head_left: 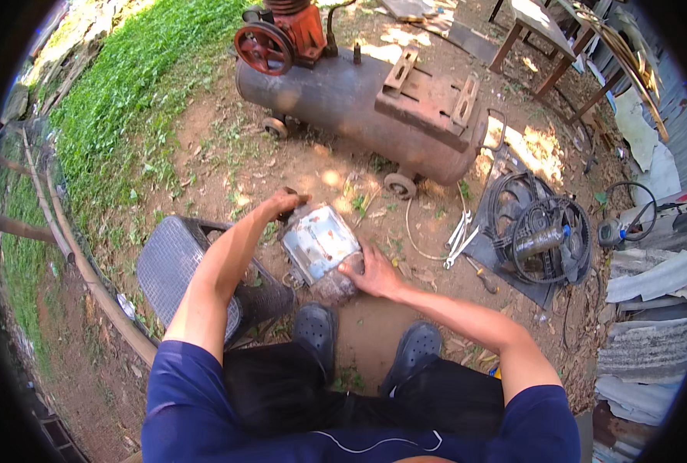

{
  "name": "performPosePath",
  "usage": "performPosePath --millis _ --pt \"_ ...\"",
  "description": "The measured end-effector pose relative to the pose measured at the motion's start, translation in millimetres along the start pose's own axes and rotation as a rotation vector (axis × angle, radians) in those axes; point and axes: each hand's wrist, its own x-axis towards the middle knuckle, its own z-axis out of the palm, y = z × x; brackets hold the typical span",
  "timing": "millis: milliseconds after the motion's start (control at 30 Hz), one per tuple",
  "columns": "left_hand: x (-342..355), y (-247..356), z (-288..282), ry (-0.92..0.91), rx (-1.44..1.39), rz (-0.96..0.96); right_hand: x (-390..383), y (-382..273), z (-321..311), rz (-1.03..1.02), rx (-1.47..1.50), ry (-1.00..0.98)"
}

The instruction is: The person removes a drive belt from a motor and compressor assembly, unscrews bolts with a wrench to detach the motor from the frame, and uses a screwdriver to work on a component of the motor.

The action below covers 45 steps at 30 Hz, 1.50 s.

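A worn metal housing with a pale, rusty-patched panel [316, 239], which looks like an electric motor, sits between my forearms in front of my feet. My left hand [285, 202] grips its far-left end with fingers closed around a dark part. My right hand [370, 274] holds its near right side, thumb on the casing. A dark plastic stool with a textured top [170, 266] is beside my left arm, and wrenches [459, 235] lie to the right.
A rusty wheeled compressor tank [305, 104] with red pump [301, 35] stands ahead. A fan and coiled cable [544, 231] lie right, beside corrugated sheets [652, 347]. A wooden table [536, 31] stands far right; long poles [89, 285] lie left, near grass.
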Motion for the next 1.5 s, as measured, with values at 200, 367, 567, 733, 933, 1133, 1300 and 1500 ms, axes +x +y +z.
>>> performPosePath --millis 200,367,567,733,933,1133,1300,1500 --pt "31 -28 9 -0.100 -0.507 -0.204 30 43 0 -0.064 0.273 -0.008" --pt "39 -36 15 -0.087 -0.587 -0.243 32 54 -7 -0.218 0.328 -0.008" --pt "29 -23 17 0.033 -0.544 -0.240 24 58 -2 -0.264 0.364 0.042" --pt "-20 56 44 0.195 -0.201 -0.099 -13 66 -14 -0.184 0.463 0.004" --pt "-35 143 92 0.022 0.233 0.269 -60 85 -18 -0.253 0.077 0.165" --pt "-21 141 62 0.024 0.431 0.576 -41 93 -39 -0.346 -0.012 0.159" --pt "-47 102 39 0.184 0.590 0.763 -23 64 -52 -0.417 0.092 0.238" --pt "-113 68 43 -0.032 0.875 0.864 -24 55 -41 -0.386 0.016 0.096"
